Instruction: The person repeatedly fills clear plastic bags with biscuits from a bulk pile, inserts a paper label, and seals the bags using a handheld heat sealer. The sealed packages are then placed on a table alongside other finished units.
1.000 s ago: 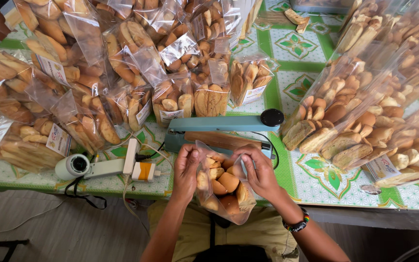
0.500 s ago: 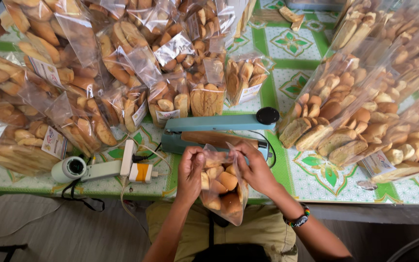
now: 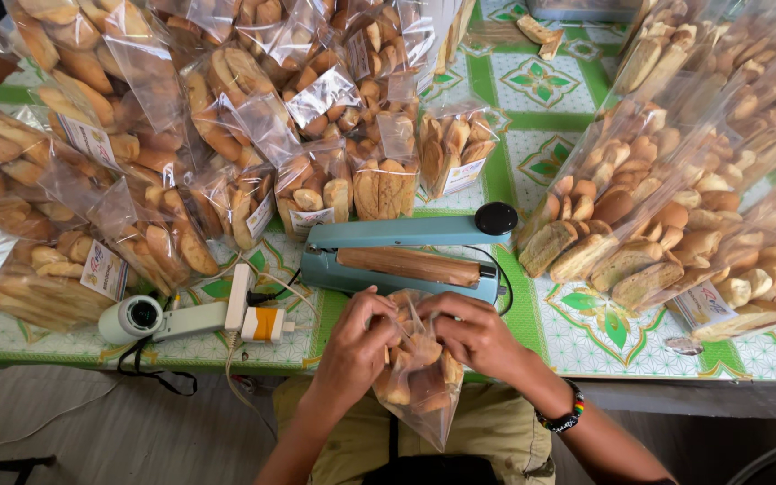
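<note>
You are looking down at your two hands, held together just below the edge of the surface point(image 3: 586, 341), which is covered in a green and white patterned cloth. Your left hand point(image 3: 357, 346) and right hand point(image 3: 478, 337) both pinch the top of a clear plastic bag point(image 3: 419, 386). Each grip is closed on the bag's open mouth, fingers curled in from either side. The bag hangs between your hands, over your lap, and holds golden-brown pieces of toasted bread.

Just above your hands, a pale blue heat sealer point(image 3: 406, 256) lies on the surface, with a brown sealing strip along its arm and a black round knob at its right end. To the left of your left hand lie a small white device with a round opening point(image 3: 132, 316) and a white plug block with an orange part point(image 3: 258, 319), with cords trailing off the edge.

Farther up and left of your hands stands a crowd of filled clear bags with paper labels point(image 3: 226, 135), all packed with the same bread. To the right of your right hand, larger bags of bread slices point(image 3: 675, 207) lean in a heap.
</note>
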